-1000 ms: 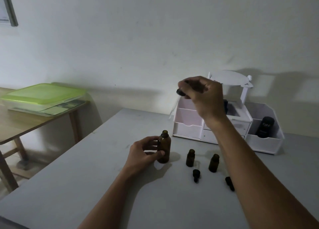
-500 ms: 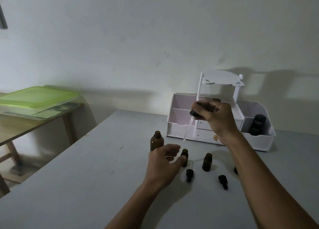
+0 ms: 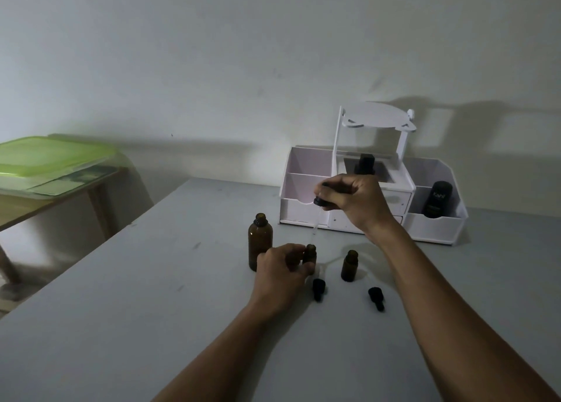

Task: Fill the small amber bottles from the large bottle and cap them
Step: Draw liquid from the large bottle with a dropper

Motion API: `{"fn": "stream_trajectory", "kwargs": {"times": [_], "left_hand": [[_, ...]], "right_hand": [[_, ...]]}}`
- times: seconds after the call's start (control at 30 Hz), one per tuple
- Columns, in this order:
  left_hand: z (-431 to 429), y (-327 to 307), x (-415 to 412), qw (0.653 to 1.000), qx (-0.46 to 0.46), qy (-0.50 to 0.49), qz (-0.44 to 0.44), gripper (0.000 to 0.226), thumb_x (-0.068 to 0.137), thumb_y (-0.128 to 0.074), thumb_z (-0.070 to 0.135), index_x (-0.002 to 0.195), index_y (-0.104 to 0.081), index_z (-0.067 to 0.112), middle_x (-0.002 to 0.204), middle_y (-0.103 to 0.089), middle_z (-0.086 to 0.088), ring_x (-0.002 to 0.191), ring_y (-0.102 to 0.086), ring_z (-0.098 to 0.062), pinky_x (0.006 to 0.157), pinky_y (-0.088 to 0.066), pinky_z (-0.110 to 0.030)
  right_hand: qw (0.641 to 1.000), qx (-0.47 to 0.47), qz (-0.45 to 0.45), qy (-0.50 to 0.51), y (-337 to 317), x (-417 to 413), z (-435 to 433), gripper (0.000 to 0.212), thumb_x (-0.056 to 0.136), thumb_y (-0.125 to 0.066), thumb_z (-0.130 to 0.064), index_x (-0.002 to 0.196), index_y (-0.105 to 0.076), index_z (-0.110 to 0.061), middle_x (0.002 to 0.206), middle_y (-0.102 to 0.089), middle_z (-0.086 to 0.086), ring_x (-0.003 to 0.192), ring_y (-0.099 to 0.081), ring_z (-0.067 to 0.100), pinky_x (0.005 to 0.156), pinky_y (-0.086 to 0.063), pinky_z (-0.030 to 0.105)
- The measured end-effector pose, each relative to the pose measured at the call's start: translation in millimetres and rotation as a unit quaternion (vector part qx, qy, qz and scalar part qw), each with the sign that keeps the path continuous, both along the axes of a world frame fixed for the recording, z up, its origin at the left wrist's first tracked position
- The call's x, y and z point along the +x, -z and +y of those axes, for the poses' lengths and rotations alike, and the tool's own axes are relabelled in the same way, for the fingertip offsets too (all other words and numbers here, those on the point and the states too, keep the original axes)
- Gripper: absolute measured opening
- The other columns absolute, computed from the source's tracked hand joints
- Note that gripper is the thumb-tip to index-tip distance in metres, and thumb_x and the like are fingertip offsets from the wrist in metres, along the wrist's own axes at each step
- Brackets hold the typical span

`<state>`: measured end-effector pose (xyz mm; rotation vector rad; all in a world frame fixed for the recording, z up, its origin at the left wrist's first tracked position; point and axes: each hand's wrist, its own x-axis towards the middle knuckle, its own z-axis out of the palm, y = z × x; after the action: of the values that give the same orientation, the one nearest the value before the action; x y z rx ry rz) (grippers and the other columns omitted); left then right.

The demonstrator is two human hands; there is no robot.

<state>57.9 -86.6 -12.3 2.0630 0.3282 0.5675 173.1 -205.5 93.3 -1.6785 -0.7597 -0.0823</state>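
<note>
The large amber bottle (image 3: 260, 241) stands uncapped on the grey table (image 3: 151, 295). Just right of it my left hand (image 3: 280, 268) holds a small amber bottle (image 3: 310, 253) upright between fingers and thumb. My right hand (image 3: 353, 200) pinches the black bulb of a glass dropper (image 3: 315, 219), whose clear tube points down at that bottle's mouth. A second small amber bottle (image 3: 349, 265) stands open to the right. Two black dropper caps (image 3: 318, 288) (image 3: 376, 298) lie on the table in front of the bottles.
A white desk organiser (image 3: 434, 222) stands against the wall behind the bottles, with a dark bottle (image 3: 365, 163) in its middle and a black container (image 3: 437, 200) at its right. A wooden side table with a green-lidded box (image 3: 51, 156) is at the left.
My left hand left the large bottle and took hold of the small bottle beside it. My right hand came down with the dropper from high up to just above that bottle.
</note>
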Motion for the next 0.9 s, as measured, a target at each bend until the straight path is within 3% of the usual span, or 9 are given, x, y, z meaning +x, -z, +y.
{"fn": "stream_trajectory", "kwargs": {"times": [0.47, 0.63, 0.8, 0.9], "left_hand": [[1, 1, 1, 1.0, 0.002, 0.006, 0.003, 0.033, 0.089, -0.071, 0.017, 0.122, -0.069, 0.018, 0.114, -0.071, 0.003, 0.104, -0.062, -0.009, 0.09, -0.047, -0.02], [-1, 1, 1, 1.0, 0.002, -0.003, -0.001, 0.033, 0.089, -0.071, 0.015, 0.122, -0.069, 0.017, 0.113, -0.071, 0.004, 0.09, -0.06, -0.001, 0.071, -0.037, -0.003], [-1, 1, 1, 1.0, 0.009, -0.005, 0.0, 0.034, 0.089, -0.07, 0.016, 0.123, -0.068, 0.017, 0.115, -0.07, 0.004, 0.091, -0.059, -0.001, 0.07, -0.037, -0.003], [0, 2, 1, 1.0, 0.009, -0.007, -0.003, 0.035, 0.089, -0.07, 0.018, 0.124, -0.068, 0.018, 0.115, -0.071, 0.003, 0.096, -0.061, -0.004, 0.074, -0.038, -0.005]], "right_hand": [[0.999, -0.037, -0.038, -0.006, 3, -7, 3, 0.008, 0.083, -0.078, -0.006, 0.084, -0.076, 0.001, 0.074, -0.076, 0.007, 0.066, -0.075, 0.013, 0.068, -0.058, 0.017], [0.998, -0.039, -0.043, -0.012, 3, -8, 3, 0.007, 0.083, -0.077, -0.005, 0.081, -0.075, 0.001, 0.073, -0.076, 0.008, 0.066, -0.074, 0.013, 0.069, -0.058, 0.017], [0.999, -0.031, -0.035, -0.007, 3, -10, 4, 0.006, 0.083, -0.078, -0.007, 0.082, -0.076, -0.001, 0.072, -0.076, 0.002, 0.064, -0.073, 0.008, 0.065, -0.055, 0.013], [1.0, -0.019, -0.013, -0.015, 1, -11, 4, 0.008, 0.082, -0.079, -0.007, 0.086, -0.077, -0.001, 0.077, -0.077, 0.008, 0.068, -0.076, 0.014, 0.067, -0.058, 0.018]]}}
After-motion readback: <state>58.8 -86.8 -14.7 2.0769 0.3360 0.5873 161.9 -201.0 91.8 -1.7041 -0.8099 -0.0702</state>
